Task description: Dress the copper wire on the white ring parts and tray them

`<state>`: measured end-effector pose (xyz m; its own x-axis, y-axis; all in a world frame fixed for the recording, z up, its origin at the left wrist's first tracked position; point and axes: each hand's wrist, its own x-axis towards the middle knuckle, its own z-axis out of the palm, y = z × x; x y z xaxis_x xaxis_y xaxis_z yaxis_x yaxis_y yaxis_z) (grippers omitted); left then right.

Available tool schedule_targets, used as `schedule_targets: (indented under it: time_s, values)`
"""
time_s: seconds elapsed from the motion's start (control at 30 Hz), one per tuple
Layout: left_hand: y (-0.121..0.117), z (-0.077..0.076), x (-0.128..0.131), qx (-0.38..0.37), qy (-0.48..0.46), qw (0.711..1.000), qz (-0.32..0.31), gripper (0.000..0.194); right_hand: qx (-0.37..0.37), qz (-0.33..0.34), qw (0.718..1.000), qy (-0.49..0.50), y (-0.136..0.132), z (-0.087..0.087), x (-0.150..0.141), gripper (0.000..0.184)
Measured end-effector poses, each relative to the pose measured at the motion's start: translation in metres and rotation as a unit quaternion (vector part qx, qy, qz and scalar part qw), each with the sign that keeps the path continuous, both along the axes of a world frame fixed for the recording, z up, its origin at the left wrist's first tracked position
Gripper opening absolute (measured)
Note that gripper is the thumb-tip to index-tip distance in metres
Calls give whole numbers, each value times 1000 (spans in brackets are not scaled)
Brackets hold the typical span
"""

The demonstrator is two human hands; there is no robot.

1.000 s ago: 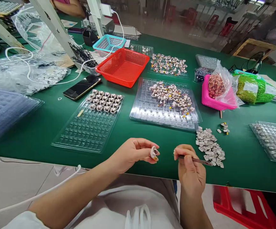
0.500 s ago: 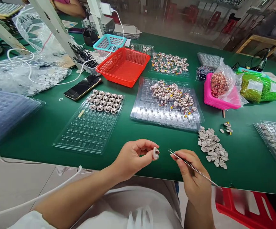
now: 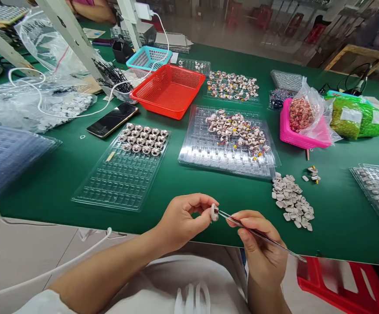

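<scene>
Between thumb and fingers, my left hand (image 3: 186, 220) pinches a small whitish earbud-like housing (image 3: 214, 213) above the table's front part. My right hand (image 3: 261, 244) is closed round metal tweezers (image 3: 257, 233), whose tips reach the housing's right side. Whether the tips grip anything inside it is too small to tell. To the right of my right hand lies a pile of small light-grey caps (image 3: 292, 200). Left of my left hand is a clear plastic tray (image 3: 110, 185), with rows of similar shiny housings (image 3: 145, 139) in its far end.
A stack of clear trays (image 3: 189, 152) bears loose housings with yellow bits. Behind it stand a red basket (image 3: 168, 96) and a blue basket (image 3: 150, 57). A phone (image 3: 112, 120) lies left; a pink basket (image 3: 303, 137) holds a bag at right. Another person's arm (image 3: 100, 13) shows at far left.
My right hand has moved left, bringing the tweezers' tips from apart to the housing's side. My left hand has stayed nearly still, holding the housing.
</scene>
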<state>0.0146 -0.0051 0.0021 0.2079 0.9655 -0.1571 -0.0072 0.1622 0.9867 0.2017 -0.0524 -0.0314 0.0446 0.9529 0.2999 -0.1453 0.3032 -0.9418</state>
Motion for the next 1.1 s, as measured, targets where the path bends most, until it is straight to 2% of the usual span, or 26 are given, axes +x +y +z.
schedule_targets:
  time_s: [0.33, 0.7, 1.1]
  values:
    - [-1, -2, 2, -9, -4, 1000, -1, 13, 12, 10, 1000, -7, 1, 1, 0, 32]
    - [1, -2, 1, -18, -2, 1000, 3, 12, 1, -7, 1000, -18, 2, -1, -1, 29]
    - [0, -3, 2, -27, 7, 1000, 0, 13, -3, 32, 999, 8, 5, -1, -2, 30]
